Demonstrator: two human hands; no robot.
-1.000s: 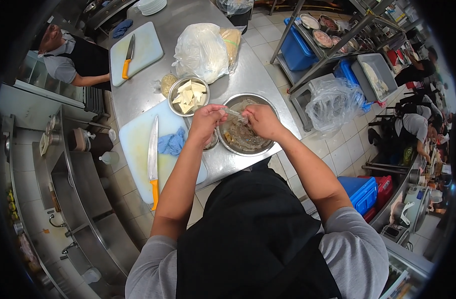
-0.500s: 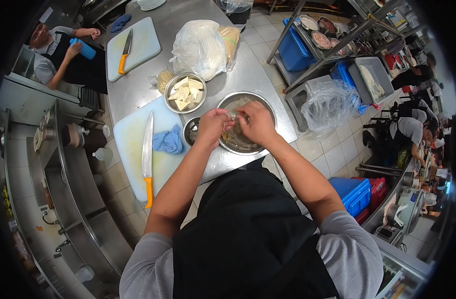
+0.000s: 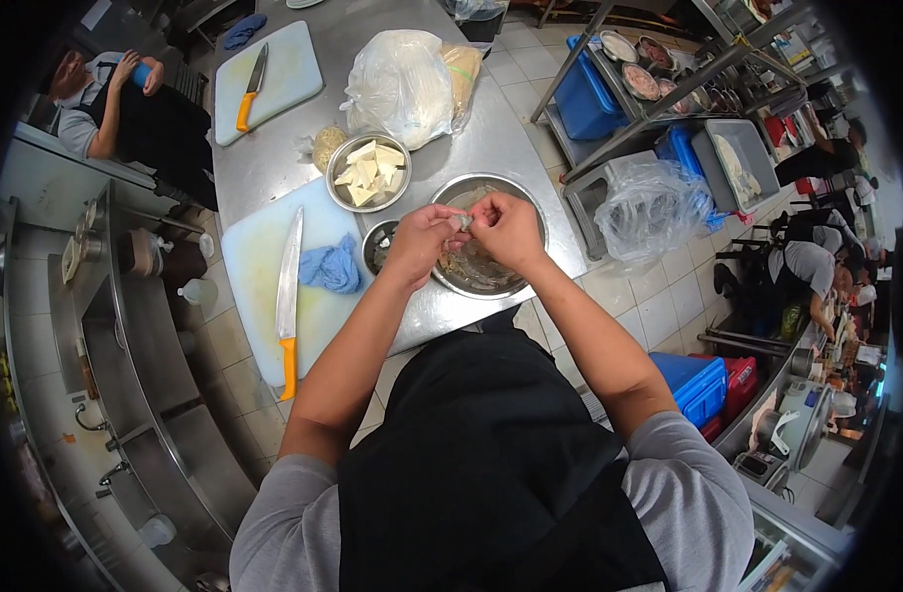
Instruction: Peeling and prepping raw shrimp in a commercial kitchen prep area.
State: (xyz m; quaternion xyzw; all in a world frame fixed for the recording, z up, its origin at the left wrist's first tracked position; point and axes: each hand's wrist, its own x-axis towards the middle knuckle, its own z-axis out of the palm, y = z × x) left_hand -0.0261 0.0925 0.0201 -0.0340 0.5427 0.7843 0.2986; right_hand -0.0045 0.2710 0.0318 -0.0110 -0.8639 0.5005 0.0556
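Over the large metal bowl [image 3: 541,219], the fingertips of my left hand [image 3: 419,245] and my right hand [image 3: 509,235] meet, both pinched on a small greyish shrimp [image 3: 461,223]. The bowl holds murky liquid and brownish, shell-like bits [image 3: 463,264]. Close against my left hand stands a small metal bowl [image 3: 368,259] with dark grey pieces, partly hidden by that hand. A blue cloth [image 3: 330,267] and a long knife with an orange handle [image 3: 290,326] lie on the white cutting board [image 3: 249,266] left of my forearm.
Beyond the hands stand a metal bowl of pale wedges [image 3: 372,176], a white plastic bag [image 3: 400,87] and a bag of tan crumbs [image 3: 462,77]. Another cutting board [image 3: 292,64] carries a knife [image 3: 252,91]. A person [image 3: 111,118] stands at far left; a shelf rack [image 3: 609,148] is right.
Both hands stay over the large bowl and have shifted slightly, the right one a little to the left. At far left, the person has raised the blue container and brought both hands together.
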